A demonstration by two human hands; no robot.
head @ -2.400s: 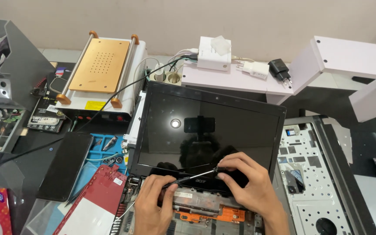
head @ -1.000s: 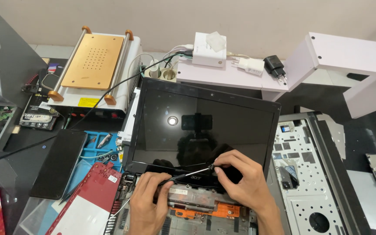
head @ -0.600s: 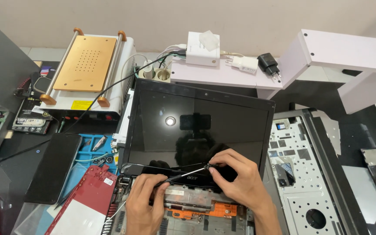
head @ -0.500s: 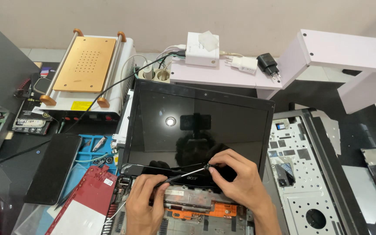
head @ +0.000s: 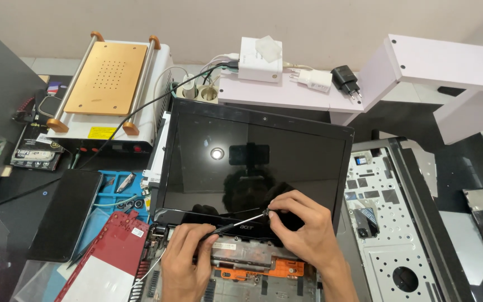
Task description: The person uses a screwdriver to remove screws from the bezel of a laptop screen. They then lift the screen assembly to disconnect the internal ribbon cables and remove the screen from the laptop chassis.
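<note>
Seen from the head camera, a person works over an opened laptop [head: 252, 168] on a crowded repair bench; the left hand [head: 183, 268] closes around the black handle of a thin screwdriver [head: 236, 223], which slants up to the right across the lower bezel of the dark screen; the right hand [head: 303, 229] pinches the tool's far end between thumb and fingertips, just at the foot of the screen (the tip itself is too small to make out); beneath both hands lies the bared chassis with an orange bracket [head: 258, 271]; a red cover panel [head: 113, 257] leans at the left, beside a blue work mat [head: 115, 193] and a black tablet [head: 65, 215]; behind them stands a heating plate [head: 107, 78] with a tan top; a white perforated metal panel [head: 389, 223] lies to the right of the laptop.
</note>
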